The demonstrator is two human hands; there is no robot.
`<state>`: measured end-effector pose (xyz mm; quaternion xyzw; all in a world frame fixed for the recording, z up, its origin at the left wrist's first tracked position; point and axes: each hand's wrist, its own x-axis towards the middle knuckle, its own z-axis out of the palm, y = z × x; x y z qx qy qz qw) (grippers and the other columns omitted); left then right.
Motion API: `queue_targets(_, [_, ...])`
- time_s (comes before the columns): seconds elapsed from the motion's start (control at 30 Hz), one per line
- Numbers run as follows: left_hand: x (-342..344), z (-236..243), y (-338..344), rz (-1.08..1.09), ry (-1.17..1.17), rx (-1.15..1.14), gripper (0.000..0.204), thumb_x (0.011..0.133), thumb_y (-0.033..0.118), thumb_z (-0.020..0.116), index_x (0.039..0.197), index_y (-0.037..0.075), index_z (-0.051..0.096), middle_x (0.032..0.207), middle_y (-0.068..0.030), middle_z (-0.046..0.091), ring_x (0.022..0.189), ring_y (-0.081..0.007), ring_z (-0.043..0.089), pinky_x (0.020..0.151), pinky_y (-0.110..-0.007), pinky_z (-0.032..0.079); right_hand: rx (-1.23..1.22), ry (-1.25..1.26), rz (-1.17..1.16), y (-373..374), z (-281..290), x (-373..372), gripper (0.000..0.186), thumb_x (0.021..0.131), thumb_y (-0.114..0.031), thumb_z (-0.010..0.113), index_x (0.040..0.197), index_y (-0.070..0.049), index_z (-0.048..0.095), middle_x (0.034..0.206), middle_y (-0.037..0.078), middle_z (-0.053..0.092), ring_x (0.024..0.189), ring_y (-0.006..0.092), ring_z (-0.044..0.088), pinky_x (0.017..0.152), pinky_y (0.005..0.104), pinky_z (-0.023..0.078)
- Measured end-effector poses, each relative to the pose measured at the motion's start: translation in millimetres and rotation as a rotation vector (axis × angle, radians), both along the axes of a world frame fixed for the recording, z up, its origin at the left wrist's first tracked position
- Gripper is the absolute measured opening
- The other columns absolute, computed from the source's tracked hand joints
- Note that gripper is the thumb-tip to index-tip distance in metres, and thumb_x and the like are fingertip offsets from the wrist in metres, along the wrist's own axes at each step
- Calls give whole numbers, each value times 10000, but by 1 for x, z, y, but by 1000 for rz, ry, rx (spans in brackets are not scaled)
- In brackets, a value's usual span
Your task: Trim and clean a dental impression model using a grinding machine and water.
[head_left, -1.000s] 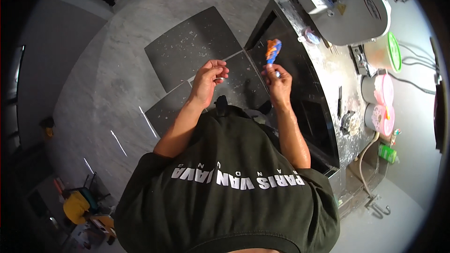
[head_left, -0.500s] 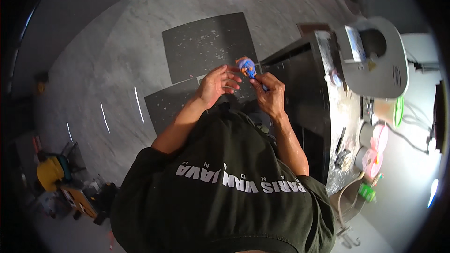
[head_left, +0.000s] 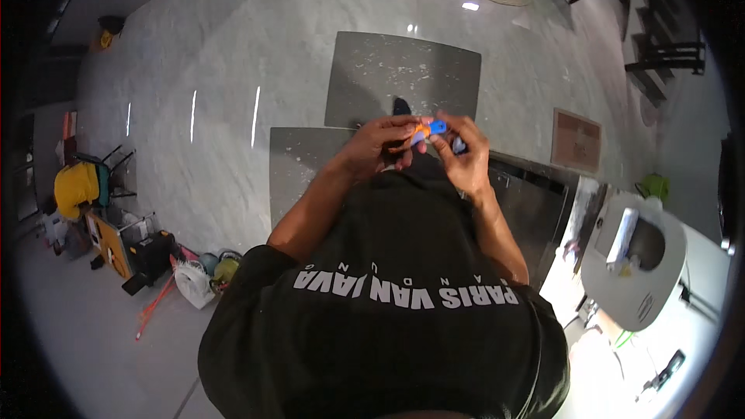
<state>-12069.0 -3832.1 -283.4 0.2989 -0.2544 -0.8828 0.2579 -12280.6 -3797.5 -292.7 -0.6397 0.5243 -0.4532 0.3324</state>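
My left hand [head_left: 379, 144] is closed around one end of a small orange, blue and pale lilac item [head_left: 428, 131], held up before my body. Its kind I cannot make out. The blue end, with a dark spot like a hole, points toward my right hand [head_left: 467, 161]. That hand's fingers are bent, and its thumb and fingertips press near the blue end. A pale lilac bit shows between the right fingers. Parts of the item are hidden behind the fingers of both hands.
Grey mats [head_left: 403, 70] with pale specks lie on the marbled floor ahead. At right are a dark cabinet [head_left: 528, 206], a grey appliance [head_left: 648, 295] and a brown mat [head_left: 576, 140]. A yellow-covered chair [head_left: 76, 188] and a white bundle [head_left: 192, 283] stand at left.
My left hand, open beside the item before, has closed on it. The item has turned, its blue end now toward the right. My view has swung away from the counter at right.
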Motion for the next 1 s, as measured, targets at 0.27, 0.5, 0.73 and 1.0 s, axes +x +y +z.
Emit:
queue_targets(0.27, [23, 37, -141, 414, -24, -36, 511, 1018, 326, 435, 1424, 17, 468, 1066, -126, 660, 863, -176, 630, 812, -300, 493, 624, -712, 150, -207, 1, 0, 399, 836, -8, 465, 1216, 29, 584, 977, 96, 618, 819, 147, 546, 766, 277, 469])
queue_targets(0.5, [66, 42, -243, 652, -87, -154, 479, 1040, 230, 411, 1442, -29, 424, 1121, -172, 661, 974, -249, 665, 850, -350, 527, 835, -677, 345, -347, 33, 59, 330, 946, -69, 531, 1263, 16, 570, 1010, 113, 657, 906, 174, 631, 829, 321, 525])
queue_targets(0.73, [121, 26, -314, 939, 37, -9, 406, 1033, 125, 413, 1399, -48, 433, 1178, -185, 622, 1100, -285, 633, 966, -405, 518, 984, -585, 471, -438, 37, 147, 365, 950, -125, 641, 1291, -30, 551, 1025, 101, 684, 883, 157, 668, 767, 337, 570])
queue_targets(1.0, [242, 18, -436, 963, 87, -50, 286, 1011, 133, 528, 1254, -18, 521, 1150, -139, 623, 1103, -276, 626, 951, -399, 519, 929, -716, 579, -553, 42, 274, 364, 975, -89, 588, 1329, -24, 540, 1129, 83, 657, 967, 155, 640, 812, 357, 543])
